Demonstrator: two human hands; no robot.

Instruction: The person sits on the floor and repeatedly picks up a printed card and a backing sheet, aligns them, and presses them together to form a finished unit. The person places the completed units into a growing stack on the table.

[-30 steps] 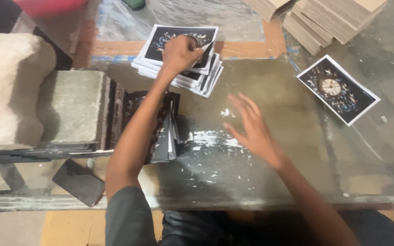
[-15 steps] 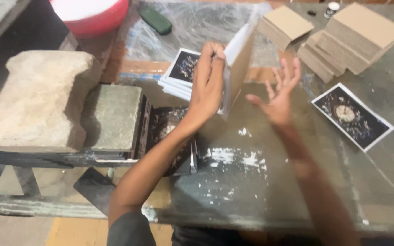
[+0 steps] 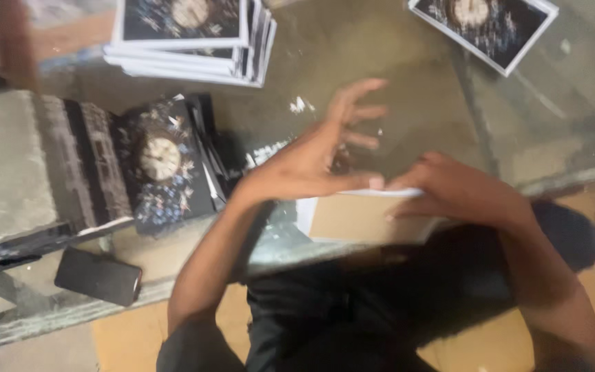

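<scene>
A brown card with a white border (image 3: 359, 219) lies face down at the near edge of the glass table (image 3: 408, 62), directly under both hands. The left hand (image 3: 311, 162) rests its thumb on the upper edge of the card, with the other fingers spread open and lifted above the glass. The right hand (image 3: 459, 189) lies curled over the right part of the card, its fingertips meeting the left thumb, so it hides that corner. Left of the left forearm there is a dark pile of printed clock cards (image 3: 163, 162), partly under a grey stone block (image 3: 8, 162). Beyond the left hand lies a taller stack of the same cards (image 3: 187, 34); beyond the right hand, one single clock card (image 3: 483, 27). A black phone (image 3: 98, 275) lies near the left elbow.
</scene>
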